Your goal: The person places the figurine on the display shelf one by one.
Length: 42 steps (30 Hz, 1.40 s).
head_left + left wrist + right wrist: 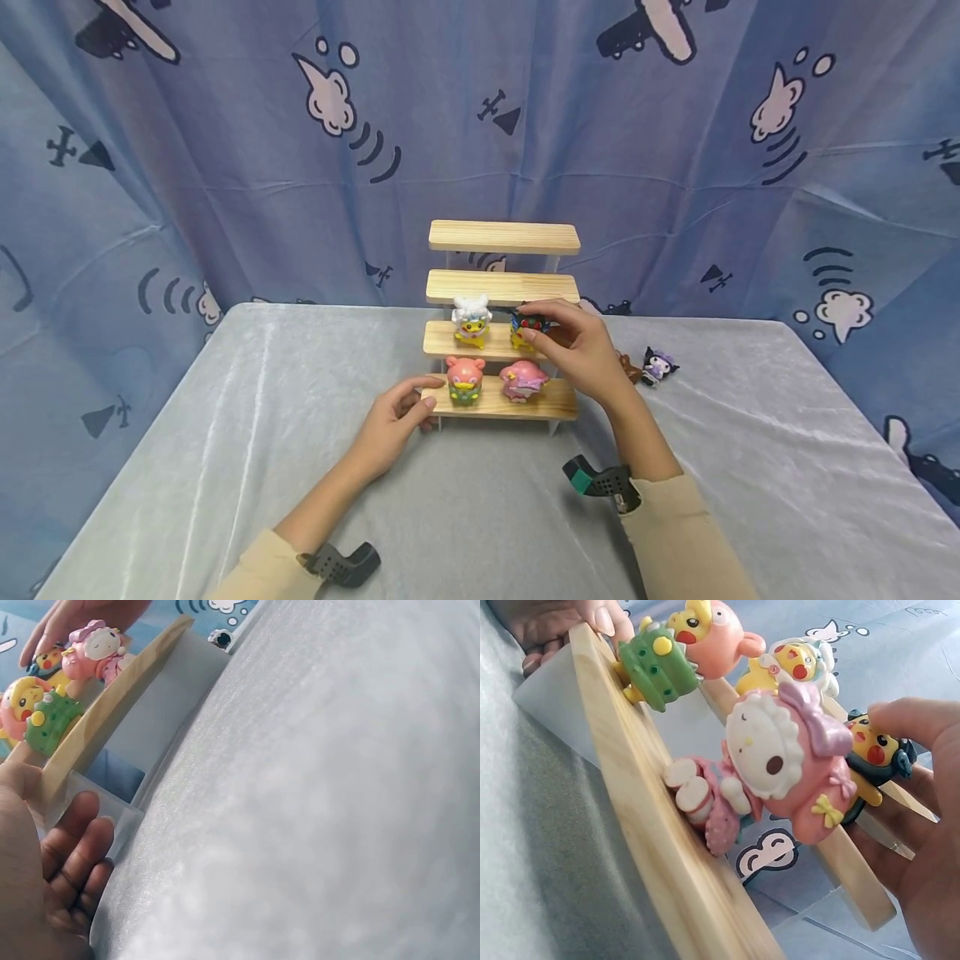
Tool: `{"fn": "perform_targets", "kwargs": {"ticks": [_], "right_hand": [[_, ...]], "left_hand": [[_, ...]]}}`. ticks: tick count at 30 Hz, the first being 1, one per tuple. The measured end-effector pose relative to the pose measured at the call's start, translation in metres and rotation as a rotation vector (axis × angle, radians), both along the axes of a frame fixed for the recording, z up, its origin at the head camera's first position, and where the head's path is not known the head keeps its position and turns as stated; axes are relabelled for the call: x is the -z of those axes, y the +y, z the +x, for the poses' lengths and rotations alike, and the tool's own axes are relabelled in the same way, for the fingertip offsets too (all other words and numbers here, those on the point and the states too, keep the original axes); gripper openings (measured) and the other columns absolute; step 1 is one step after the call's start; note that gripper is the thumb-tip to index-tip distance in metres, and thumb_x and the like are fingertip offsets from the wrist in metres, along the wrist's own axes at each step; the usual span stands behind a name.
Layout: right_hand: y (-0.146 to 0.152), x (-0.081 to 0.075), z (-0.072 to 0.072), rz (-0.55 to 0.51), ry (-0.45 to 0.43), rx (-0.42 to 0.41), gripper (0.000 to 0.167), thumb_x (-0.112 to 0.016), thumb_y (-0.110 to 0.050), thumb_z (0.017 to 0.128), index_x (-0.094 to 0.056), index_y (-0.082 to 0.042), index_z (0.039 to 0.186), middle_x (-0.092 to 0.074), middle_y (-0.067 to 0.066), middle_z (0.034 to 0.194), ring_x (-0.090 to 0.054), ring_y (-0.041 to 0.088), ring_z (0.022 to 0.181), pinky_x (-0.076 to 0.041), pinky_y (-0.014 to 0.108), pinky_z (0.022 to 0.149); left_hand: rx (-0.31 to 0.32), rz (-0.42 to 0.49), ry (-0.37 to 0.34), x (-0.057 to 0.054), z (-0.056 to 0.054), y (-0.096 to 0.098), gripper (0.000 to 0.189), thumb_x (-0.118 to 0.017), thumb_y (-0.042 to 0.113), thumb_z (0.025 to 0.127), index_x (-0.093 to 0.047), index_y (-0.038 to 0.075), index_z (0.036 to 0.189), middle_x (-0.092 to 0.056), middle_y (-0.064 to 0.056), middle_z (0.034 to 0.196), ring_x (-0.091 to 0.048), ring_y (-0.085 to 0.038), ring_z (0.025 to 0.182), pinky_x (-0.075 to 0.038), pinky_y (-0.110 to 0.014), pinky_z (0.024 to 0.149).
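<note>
A stepped wooden display stand [551, 407] with several tiers stands mid-table. My left hand [393, 421] grips the left end of its lowest board, thumb along the top edge and fingers curled below. On the second board, my right hand [583, 346] holds a yellow figurine in a dark hood [877, 746] between thumb and fingers. Left of it stands a yellow figurine in a white fluffy hood [471, 323]. The lowest board carries a figurine with a pink hood and green outfit [465, 383] and a pink figurine with a lilac bow [769, 754].
Right of the stand, a small figurine with a black-and-purple hood [658, 367] lies on the grey cloth-covered table [765, 442]. A brown figurine [628, 367] beside it is partly hidden by my right arm. Behind the stand hangs a blue patterned curtain [450, 108].
</note>
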State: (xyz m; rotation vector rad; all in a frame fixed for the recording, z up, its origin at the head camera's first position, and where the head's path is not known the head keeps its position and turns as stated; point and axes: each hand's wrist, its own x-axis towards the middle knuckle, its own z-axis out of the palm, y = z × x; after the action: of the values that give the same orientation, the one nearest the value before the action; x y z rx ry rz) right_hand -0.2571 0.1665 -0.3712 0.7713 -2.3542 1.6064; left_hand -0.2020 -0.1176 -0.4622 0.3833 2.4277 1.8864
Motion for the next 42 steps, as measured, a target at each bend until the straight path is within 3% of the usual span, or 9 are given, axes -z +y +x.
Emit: {"fn": "perform_targets", "kwargs": {"ticks": [7, 14, 27, 34, 42], "right_hand": [[0.000, -0.001, -0.001, 0.005, 0.026, 0.020, 0.035, -0.070, -0.003, 0.094, -0.068, -0.006, 0.129, -0.065, 0.014, 0.131, -0.062, 0.002, 0.113, -0.057, 0.020, 0.092], [0.006, -0.008, 0.001, -0.014, 0.086, 0.050, 0.034, -0.071, 0.002, 0.091, -0.069, -0.001, 0.124, -0.065, 0.015, 0.129, -0.059, 0.001, 0.117, -0.055, 0.017, 0.093], [0.024, -0.028, 0.008, -0.023, 0.189, 0.230, 0.025, -0.067, -0.001, 0.095, -0.071, 0.001, 0.119, -0.067, 0.018, 0.126, -0.060, -0.003, 0.116, -0.052, 0.013, 0.092], [0.048, -0.028, 0.003, -0.011, 0.197, 0.323, 0.022, -0.066, -0.005, 0.097, -0.072, 0.002, 0.117, -0.069, 0.005, 0.121, -0.061, -0.004, 0.111, -0.051, 0.011, 0.089], [0.088, -0.022, 0.006, 0.060, 0.117, 0.453, 0.025, -0.066, -0.015, 0.099, -0.072, -0.004, 0.120, -0.069, -0.012, 0.117, -0.060, -0.010, 0.105, -0.048, 0.005, 0.087]], "left_hand": [[0.004, 0.004, 0.004, 0.000, 0.000, 0.000, 0.028, -0.058, 0.020, 0.103, -0.064, 0.013, 0.130, -0.068, -0.010, 0.079, -0.071, -0.016, 0.079, -0.059, -0.029, 0.073], [0.007, 0.006, -0.002, -0.001, 0.001, 0.000, 0.028, -0.058, 0.019, 0.103, -0.064, 0.012, 0.130, -0.066, -0.014, 0.077, -0.070, -0.013, 0.079, -0.060, -0.029, 0.073], [0.004, 0.002, -0.004, -0.001, 0.002, -0.001, 0.028, -0.059, 0.020, 0.103, -0.064, 0.012, 0.130, -0.065, -0.010, 0.076, -0.070, -0.018, 0.078, -0.059, -0.029, 0.073], [-0.001, 0.014, -0.008, -0.001, 0.003, 0.000, 0.028, -0.059, 0.019, 0.103, -0.065, 0.011, 0.129, -0.065, -0.010, 0.075, -0.069, -0.019, 0.076, -0.058, -0.028, 0.072], [-0.005, 0.017, 0.000, -0.002, 0.001, 0.001, 0.028, -0.059, 0.018, 0.102, -0.065, 0.009, 0.129, -0.066, -0.010, 0.075, -0.067, -0.018, 0.073, -0.057, -0.028, 0.071]]}}
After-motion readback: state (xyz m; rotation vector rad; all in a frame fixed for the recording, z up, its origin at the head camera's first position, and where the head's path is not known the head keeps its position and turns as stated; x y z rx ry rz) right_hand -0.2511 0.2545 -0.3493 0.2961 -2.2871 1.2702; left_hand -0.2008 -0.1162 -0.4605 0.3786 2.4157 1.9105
